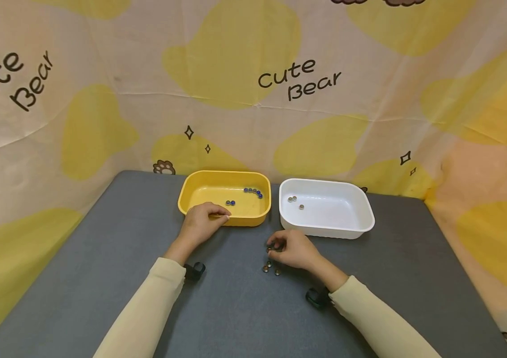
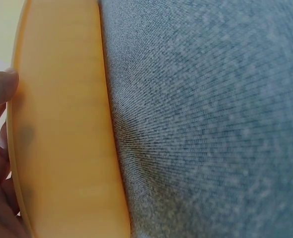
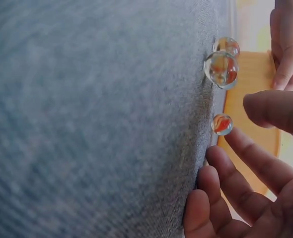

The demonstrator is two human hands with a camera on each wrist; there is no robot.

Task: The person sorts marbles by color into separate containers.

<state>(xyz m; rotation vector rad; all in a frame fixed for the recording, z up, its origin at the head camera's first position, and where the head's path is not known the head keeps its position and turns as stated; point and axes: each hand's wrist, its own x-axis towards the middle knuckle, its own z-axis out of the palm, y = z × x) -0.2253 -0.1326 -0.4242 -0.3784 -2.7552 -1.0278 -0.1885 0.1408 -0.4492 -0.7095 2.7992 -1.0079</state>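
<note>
My left hand [image 1: 202,223] is at the near left rim of the yellow tray [image 1: 260,219]. Its thumb lies on the rim, and its fingers curl over inside, partly hidden behind the tray wall [image 2: 67,119]. Just in front of the white tray [image 1: 327,231], my right hand [image 1: 295,248] is low over the table, fingers loosely bent. Its index fingertip meets a clear glass marble with an orange-red swirl [image 3: 222,124], while the thumb stands apart from it. Similar marbles [image 1: 278,272] lie on the table close by.
Several blue marbles [image 1: 254,191] sit in the yellow tray, and three pale brownish marbles [image 1: 301,207] in the white one. Both trays stand side by side at the back of the grey table [image 1: 235,308], before a patterned cloth [image 1: 235,124].
</note>
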